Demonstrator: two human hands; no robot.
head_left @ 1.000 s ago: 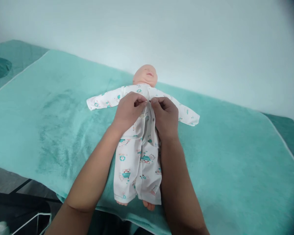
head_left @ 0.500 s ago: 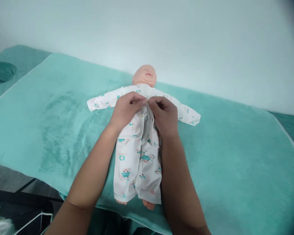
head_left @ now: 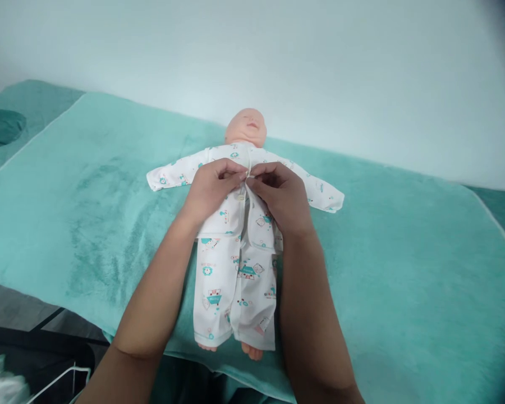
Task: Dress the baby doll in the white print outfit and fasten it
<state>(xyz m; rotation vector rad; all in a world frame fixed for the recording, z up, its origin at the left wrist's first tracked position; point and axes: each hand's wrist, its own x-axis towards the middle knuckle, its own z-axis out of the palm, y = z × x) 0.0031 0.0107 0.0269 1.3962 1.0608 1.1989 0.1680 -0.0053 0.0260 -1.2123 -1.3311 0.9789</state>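
Observation:
A baby doll (head_left: 246, 128) lies on its back with its head at the far side. It wears a white printed baby shirt (head_left: 219, 217) and matching pants (head_left: 214, 275); its toes stick out at the near end. My left hand (head_left: 216, 182) pinches one front edge of the shirt at chest height. Facing it, my right hand (head_left: 280, 191) pinches the other front edge, the fingertips of both nearly touching. Below them a button shows on the left edge, and the front parts slightly towards the hem. My fingers cover the exact spot being gripped.
A green plush cover (head_left: 387, 269) spreads under the doll, over a bed with a face hole (head_left: 2, 126) at the far left. A pale wall (head_left: 278, 62) rises behind. A dark stand or chair (head_left: 37, 353) with white cloth sits at the lower left.
The shirt's two front edges have come closer together, and the right flap now lies flatter over the belly. Both hands still pinch at the chest. The view has shifted slightly.

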